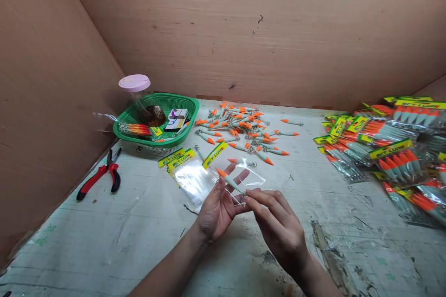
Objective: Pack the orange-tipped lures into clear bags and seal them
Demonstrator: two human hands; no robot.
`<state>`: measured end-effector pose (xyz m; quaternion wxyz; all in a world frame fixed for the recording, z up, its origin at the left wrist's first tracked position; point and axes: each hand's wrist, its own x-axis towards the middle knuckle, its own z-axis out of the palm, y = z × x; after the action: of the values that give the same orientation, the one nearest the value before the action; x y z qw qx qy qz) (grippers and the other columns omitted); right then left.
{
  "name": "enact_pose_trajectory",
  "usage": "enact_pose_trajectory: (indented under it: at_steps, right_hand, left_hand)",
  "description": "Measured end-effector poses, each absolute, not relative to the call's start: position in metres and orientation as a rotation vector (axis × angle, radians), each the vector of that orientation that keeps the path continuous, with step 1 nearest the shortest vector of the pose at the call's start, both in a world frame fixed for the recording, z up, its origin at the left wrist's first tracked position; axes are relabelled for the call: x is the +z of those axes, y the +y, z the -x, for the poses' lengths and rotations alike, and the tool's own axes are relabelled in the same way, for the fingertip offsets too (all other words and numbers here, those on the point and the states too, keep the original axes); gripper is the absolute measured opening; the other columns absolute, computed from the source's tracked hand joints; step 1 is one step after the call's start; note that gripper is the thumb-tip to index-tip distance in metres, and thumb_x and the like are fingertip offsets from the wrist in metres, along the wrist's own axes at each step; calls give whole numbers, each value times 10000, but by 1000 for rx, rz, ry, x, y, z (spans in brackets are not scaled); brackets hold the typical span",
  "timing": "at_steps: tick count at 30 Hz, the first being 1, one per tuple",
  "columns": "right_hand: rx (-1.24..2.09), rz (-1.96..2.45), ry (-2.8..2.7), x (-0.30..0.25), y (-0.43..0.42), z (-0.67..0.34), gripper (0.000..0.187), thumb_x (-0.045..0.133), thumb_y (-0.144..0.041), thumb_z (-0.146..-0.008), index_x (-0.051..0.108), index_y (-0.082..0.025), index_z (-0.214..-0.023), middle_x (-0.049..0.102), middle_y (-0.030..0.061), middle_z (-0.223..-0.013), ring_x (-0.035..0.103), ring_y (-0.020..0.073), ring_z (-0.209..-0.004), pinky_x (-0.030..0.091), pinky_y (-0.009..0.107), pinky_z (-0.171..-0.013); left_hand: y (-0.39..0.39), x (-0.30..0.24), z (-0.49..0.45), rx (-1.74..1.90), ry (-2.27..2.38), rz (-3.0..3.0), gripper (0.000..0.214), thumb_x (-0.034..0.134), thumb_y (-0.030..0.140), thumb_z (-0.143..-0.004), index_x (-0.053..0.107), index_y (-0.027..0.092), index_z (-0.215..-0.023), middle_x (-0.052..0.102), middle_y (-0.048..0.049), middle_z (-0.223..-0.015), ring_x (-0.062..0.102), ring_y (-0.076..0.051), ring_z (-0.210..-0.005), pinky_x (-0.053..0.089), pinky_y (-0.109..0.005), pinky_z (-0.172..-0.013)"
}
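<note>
My left hand [214, 213] is palm up, holding a clear plastic bag [256, 177] with a yellow-and-green header marked BCT LURE. Its fingers show through the film, and the thumb rests near the lure. A fishing lure [230, 181], pale with an orange tip, slants across the bag over my left palm. The fingertips of my right hand [278, 225] pinch the lure's hook end, which they partly hide. Whether the lure is inside the bag or on top of it, I cannot tell. More flat bags [190, 178] with headers lie just left of my left hand.
Loose orange-tipped lures [244, 125] are heaped at the back. Packed lure bags [393, 158] pile up on the right. A green basket [190, 102] at back left holds a pink-lidded jar [134, 83], a small box and a packet. Red-handled pliers [99, 176] lie at left.
</note>
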<state>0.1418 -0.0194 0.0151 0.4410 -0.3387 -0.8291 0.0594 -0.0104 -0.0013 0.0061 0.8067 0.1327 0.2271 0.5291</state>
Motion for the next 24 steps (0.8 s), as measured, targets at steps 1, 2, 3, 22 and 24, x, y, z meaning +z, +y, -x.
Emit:
enact_pose_trajectory:
  at_steps: [1, 2, 3, 22, 24]
  right_hand:
    - [153, 836, -2055, 15, -19, -142, 477, 509, 18, -827, 519, -199, -1252, 643, 114, -1040, 570, 219, -948, 528, 393, -755]
    - [160, 835, -2047, 15, -18, -143, 472, 514, 14, -828, 517, -201, -1247, 655, 109, -1042, 574, 217, -941, 530, 392, -749]
    - [163, 838, -2034, 14, -18, -143, 463, 517, 12, -827, 520, -206, -1236, 666, 103, -1041, 579, 214, -927, 534, 388, -738]
    - [-35, 987, -2516, -7, 83, -180, 270, 401, -20, -856, 584, -178, -977, 623, 118, -1049, 558, 232, -935, 510, 386, -756]
    - [-19, 958, -2596, -21, 97, -177, 263, 393, -17, -853, 594, -177, -911, 617, 117, -1045, 553, 232, -927, 502, 388, -770]
  left_hand:
    - [-1, 7, 11, 1132, 487, -273, 472, 523, 442, -851, 456, 270, -1285, 523, -115, -1336, 627, -278, -1027, 479, -501, -896]
    - [-1, 7, 11, 1133, 495, -269, 454, 524, 441, -851, 477, 257, -1263, 524, -119, -1334, 633, -273, -1012, 487, -499, -883]
    - [-1, 8, 11, 1133, 504, -271, 430, 527, 433, -851, 500, 242, -1236, 528, -123, -1328, 638, -266, -998, 494, -491, -873]
    - [19, 18, 37, 1409, 618, 27, 383, 412, 66, -859, 497, 147, -1224, 672, -93, -1125, 646, -234, -1007, 501, -413, -903]
    - [20, 16, 37, 1397, 605, 58, 321, 411, 76, -854, 548, 110, -1142, 692, -116, -1060, 640, -254, -1019, 490, -442, -921]
